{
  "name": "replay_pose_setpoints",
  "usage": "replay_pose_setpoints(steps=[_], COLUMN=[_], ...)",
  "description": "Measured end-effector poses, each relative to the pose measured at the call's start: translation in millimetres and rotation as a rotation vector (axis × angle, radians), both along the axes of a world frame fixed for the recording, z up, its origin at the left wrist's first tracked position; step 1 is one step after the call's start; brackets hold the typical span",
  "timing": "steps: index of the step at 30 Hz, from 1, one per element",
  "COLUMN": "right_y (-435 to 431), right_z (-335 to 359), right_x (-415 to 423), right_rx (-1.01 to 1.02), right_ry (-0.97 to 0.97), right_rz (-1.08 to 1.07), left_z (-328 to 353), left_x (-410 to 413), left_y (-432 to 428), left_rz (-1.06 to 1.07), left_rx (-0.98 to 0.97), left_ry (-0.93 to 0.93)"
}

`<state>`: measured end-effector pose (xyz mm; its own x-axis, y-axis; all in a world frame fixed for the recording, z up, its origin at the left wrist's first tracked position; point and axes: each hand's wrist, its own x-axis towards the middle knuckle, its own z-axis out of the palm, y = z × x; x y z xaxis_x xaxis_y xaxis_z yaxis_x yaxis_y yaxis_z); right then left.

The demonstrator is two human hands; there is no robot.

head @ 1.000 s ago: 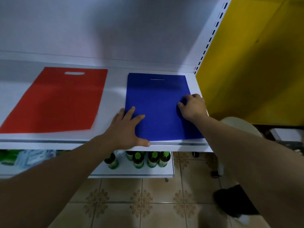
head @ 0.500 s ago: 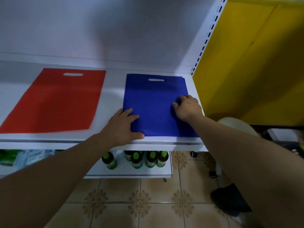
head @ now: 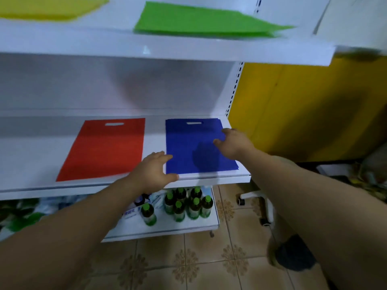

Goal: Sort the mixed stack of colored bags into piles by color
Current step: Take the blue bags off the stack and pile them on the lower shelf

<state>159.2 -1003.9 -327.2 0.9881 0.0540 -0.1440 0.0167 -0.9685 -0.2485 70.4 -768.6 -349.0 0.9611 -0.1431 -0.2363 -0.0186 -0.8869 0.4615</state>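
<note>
A blue bag pile [head: 188,143] lies flat on the right of the middle white shelf [head: 31,155], handle slot toward the back. A red bag [head: 109,147] lies to its left. On the upper shelf lie a green bag [head: 201,19] and a yellow bag [head: 48,7]. My left hand [head: 154,171] hovers with relaxed fingers at the blue pile's front left corner, thumb over the shelf lip. My right hand [head: 232,143] is lifted just above the pile's right edge, fingers loosely spread, holding nothing.
The upper shelf's front edge [head: 167,51] juts out overhead. Green-capped bottles [head: 184,204] stand on the bottom shelf. A yellow wall [head: 303,105] is on the right, with a chair base [head: 257,197] and clutter on the tiled floor below it.
The view has tilted up, bringing the upper shelf with green and yellow bags into sight. My right hand has lifted off the blue pile and opened. My left hand has slid toward the pile's corner.
</note>
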Motion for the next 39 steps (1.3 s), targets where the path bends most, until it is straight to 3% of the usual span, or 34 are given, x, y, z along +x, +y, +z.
replay_pose_setpoints(steps=[10, 18, 27, 39], right_y=[53, 105, 165, 278], right_z=[139, 252, 338, 383], right_x=[-174, -251, -242, -167], right_rx=[0.004, 0.021, 0.057, 0.146], right_ry=[-0.166, -0.27, -0.409, -0.459], right_rz=[-0.017, 0.067, 0.19, 0.413], left_z=[134, 233, 315, 353], left_x=[-156, -223, -238, -216], left_y=[51, 94, 142, 226], left_rz=[-0.112, -0.084, 0.034, 0.273], left_rx=[0.052, 0.002, -0.001, 0.03], left_ry=[-0.203, -0.345, -0.491, -0.562])
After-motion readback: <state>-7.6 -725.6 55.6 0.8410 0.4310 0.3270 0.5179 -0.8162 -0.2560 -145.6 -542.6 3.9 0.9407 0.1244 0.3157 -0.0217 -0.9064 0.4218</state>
